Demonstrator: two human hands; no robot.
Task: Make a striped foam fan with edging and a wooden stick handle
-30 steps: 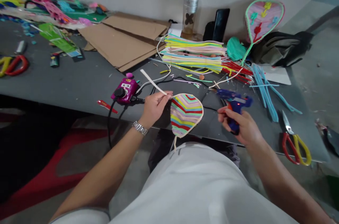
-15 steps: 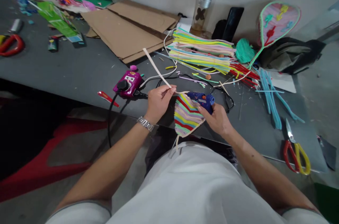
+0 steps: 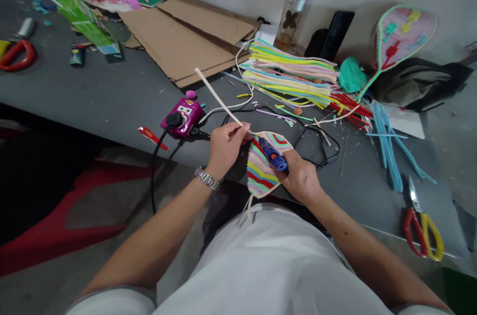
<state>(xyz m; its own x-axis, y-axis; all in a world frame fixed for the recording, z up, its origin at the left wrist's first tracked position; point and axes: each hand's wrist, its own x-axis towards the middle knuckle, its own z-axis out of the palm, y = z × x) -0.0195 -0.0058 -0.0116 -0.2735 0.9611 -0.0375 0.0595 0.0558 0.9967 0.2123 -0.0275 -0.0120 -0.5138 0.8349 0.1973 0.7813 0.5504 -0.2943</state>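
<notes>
My left hand (image 3: 228, 147), with a metal-band watch on the wrist, pinches a cream pipe cleaner (image 3: 216, 96) whose loose end sticks up to the upper left. That strip runs on along the edge of a striped pipe-cleaner fan shape (image 3: 263, 171) in white, yellow, red, green and lilac. My right hand (image 3: 301, 176) is closed round a blue glue gun (image 3: 274, 155), held over the fan with its nozzle pointing up-left toward the left fingertips. The fan hangs at the table's front edge, its narrow end toward my shirt. The gun's trigger is hidden by the fingers.
A purple power socket (image 3: 182, 117) with a black plug stands left of my hands. Bundled pipe cleaners (image 3: 290, 74), cardboard (image 3: 186, 46) and a glass bottle (image 3: 293, 14) lie or stand behind. Red-and-yellow scissors (image 3: 419, 220) rest at the right edge. A black cord (image 3: 324, 148) curls nearby.
The glue gun has swung from nearly level to slanting, its rear lower and its nozzle nearer the left fingers. More of the fan's upper right now shows. My left hand keeps its pinch.
</notes>
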